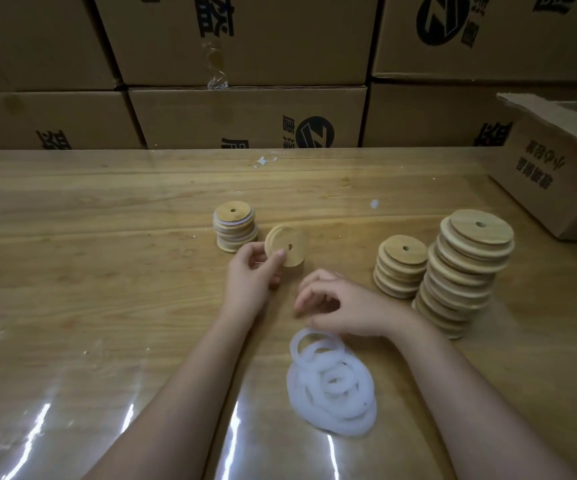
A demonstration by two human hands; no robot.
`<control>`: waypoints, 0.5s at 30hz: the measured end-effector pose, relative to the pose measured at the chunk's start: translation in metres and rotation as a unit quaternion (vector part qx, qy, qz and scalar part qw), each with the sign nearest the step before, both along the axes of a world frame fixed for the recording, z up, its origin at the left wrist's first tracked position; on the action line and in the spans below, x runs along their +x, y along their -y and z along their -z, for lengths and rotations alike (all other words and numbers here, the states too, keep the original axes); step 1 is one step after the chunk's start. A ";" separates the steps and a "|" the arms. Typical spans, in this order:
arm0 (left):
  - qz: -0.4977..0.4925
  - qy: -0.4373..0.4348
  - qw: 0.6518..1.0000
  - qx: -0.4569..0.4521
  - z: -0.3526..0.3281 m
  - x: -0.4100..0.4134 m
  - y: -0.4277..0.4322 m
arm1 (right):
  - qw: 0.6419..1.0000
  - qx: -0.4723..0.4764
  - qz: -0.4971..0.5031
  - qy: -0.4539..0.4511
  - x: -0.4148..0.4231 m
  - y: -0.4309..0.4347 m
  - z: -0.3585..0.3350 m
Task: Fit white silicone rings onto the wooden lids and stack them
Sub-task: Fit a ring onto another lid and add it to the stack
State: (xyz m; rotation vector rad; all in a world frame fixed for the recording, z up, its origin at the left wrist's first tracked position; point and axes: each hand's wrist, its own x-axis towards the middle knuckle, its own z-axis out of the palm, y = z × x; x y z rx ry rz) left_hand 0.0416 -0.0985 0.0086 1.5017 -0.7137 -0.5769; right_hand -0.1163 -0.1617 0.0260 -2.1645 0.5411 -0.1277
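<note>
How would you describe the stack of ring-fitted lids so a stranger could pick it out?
On the wooden table before the cardboard boxes stand three stacks of wooden lids. Take the short stack farthest left, just beyond the left hand. Only it shows white rings between its lids; the two right-hand stacks are bare wood.

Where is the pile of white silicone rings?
In the head view, the pile of white silicone rings lies on the table at bottom centre, just nearer the person than the right hand, left of the tallest lid stack.
</note>
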 end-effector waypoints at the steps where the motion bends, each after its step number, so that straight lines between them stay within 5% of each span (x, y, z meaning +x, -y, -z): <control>1: 0.006 0.008 1.000 -0.005 0.002 0.001 -0.001 | 1.000 0.000 -0.017 -0.025 -0.001 0.000 -0.002; 7: 0.041 0.006 0.999 -0.029 0.003 0.004 0.000 | 0.999 -0.027 -0.010 -0.017 0.002 -0.004 0.002; 11: 0.089 0.008 0.996 -0.030 0.000 0.003 0.003 | 0.991 0.042 0.088 0.096 0.006 -0.002 0.008; 15: 0.109 0.100 0.989 -0.005 0.004 0.004 0.004 | 0.955 0.032 0.207 0.212 0.015 -0.003 0.016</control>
